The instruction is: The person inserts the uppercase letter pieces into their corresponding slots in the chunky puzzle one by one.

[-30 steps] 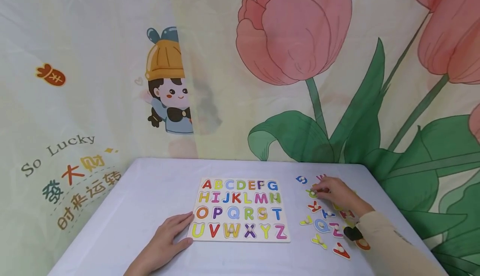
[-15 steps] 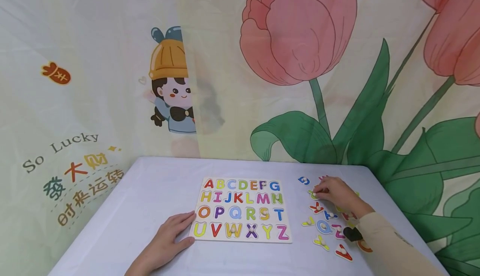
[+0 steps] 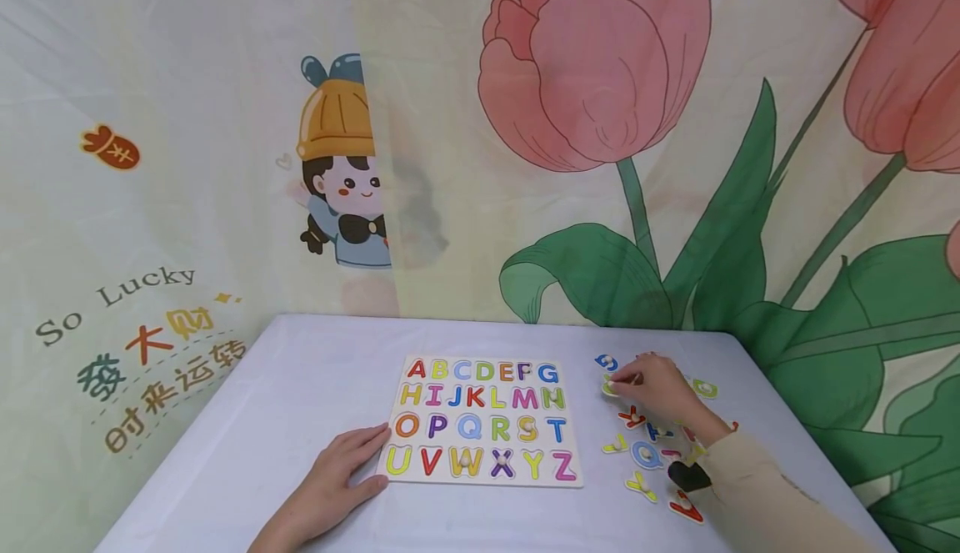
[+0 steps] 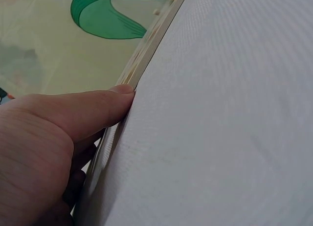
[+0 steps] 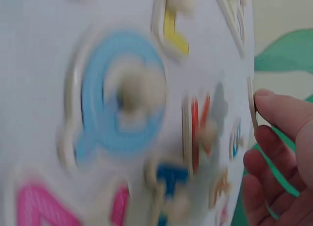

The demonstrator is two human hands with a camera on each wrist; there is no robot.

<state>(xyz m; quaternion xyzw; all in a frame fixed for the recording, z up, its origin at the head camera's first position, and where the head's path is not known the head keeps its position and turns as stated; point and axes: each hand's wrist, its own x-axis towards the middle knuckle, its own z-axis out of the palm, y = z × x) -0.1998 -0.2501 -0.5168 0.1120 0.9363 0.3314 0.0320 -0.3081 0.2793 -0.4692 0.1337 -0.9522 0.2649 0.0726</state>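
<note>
My right hand (image 3: 660,390) pinches a yellow-green letter piece (image 3: 609,387) between thumb and fingers at the far side of the loose letters. In the right wrist view, only the thin edge of this letter piece (image 5: 252,104) shows by the thumb, so which letter it is I cannot tell. My left hand (image 3: 330,482) rests against the left edge of the alphabet puzzle board (image 3: 480,481), fingers extended and thumb near its lower corner. The left wrist view has the thumb (image 4: 115,106) touching the board's side. Knobbed pieces sit in the F, N, S, W and X spots.
Several knobbed letters lie right of the board: a blue G (image 3: 606,361), red K (image 3: 632,418), light-blue Q (image 3: 647,454), yellow Y (image 3: 641,486) and red V-shaped piece (image 3: 684,505). A green D-like piece (image 3: 705,388) lies beyond the right wrist. A printed curtain (image 3: 450,119) hangs behind the table.
My right hand has shifted a little left with the yellow-green letter piece, toward the blue G. The green D-like piece behind the wrist shows more fully. My left hand stays at the board.
</note>
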